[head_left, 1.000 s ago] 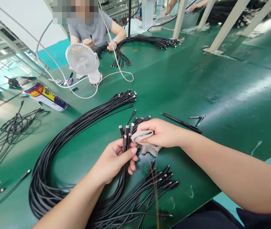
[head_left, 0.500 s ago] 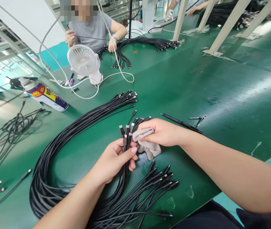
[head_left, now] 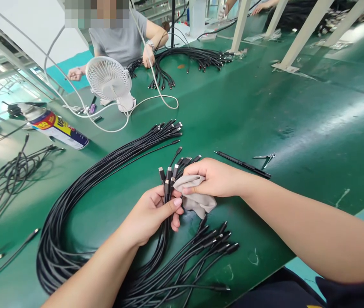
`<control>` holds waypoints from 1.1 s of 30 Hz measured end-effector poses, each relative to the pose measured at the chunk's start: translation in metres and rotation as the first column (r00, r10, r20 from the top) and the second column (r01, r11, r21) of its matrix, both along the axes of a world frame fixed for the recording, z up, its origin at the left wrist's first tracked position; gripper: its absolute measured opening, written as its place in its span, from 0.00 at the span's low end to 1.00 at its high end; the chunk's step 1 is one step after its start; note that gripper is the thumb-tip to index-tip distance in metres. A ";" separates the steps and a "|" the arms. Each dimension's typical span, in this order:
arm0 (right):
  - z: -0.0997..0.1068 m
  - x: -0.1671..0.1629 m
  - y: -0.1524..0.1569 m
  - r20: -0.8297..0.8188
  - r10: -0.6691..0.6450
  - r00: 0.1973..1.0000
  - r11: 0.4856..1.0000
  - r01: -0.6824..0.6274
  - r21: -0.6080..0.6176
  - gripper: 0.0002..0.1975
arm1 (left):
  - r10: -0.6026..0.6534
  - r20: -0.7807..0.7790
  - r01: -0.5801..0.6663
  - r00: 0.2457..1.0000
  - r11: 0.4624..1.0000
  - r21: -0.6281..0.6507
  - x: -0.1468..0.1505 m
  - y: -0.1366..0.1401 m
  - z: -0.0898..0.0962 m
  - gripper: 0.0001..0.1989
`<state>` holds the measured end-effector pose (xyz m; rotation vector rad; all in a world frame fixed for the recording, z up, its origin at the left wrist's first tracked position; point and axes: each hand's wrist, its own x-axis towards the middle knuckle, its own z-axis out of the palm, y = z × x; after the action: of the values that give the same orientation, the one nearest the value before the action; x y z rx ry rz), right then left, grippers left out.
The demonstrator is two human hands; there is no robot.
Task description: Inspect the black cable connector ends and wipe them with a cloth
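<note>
My left hand (head_left: 156,207) is closed round several black USB cables (head_left: 163,239), their metal-tipped plugs standing up above the thumb. Pinched in my right hand (head_left: 214,176) is a crumpled grey cloth (head_left: 198,201), which lies against the plugs at the right side of the bunch. The cloth hides some of the plugs it touches. A thick looped bundle of black cables (head_left: 82,184) curves round to the left of my hands, its plug ends pointing right. More loose cable ends (head_left: 217,239) fan out below my right hand.
A white fan (head_left: 110,79) and a spray can (head_left: 57,128) stand at the left. Black tweezers (head_left: 242,164) and a small metal tool (head_left: 267,159) lie right of my hands. Tangled cables (head_left: 15,171) lie far left. Across the green table (head_left: 233,111), a person handles another cable bundle (head_left: 195,55).
The cloth in my right hand has shifted slightly left, covering more of the plugs. My left hand keeps its grip. Across the table, the person's one hand has moved outward and down.
</note>
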<state>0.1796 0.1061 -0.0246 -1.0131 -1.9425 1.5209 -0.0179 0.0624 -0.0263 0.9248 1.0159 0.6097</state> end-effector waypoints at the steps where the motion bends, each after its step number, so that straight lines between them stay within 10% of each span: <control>1: 0.000 0.000 -0.001 0.007 -0.005 1.000 1.000 0.005 -0.006 0.09 | -0.006 0.003 0.006 1.000 1.000 -0.005 0.000 0.000 0.000 0.18; 15: 0.001 0.005 0.002 0.137 0.026 0.990 0.998 -0.033 0.049 0.09 | -0.020 -0.012 0.019 1.000 1.000 -0.018 -0.002 0.001 -0.001 0.18; 33: -0.007 0.000 0.003 -0.182 -0.101 0.978 0.989 0.079 -0.125 0.11 | -0.039 0.034 0.041 0.999 0.998 -0.044 -0.005 0.001 -0.001 0.16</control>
<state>0.1793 0.1086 -0.0314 -0.9549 -1.6729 1.6321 -0.0232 0.0639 -0.0277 0.8911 0.9755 0.5652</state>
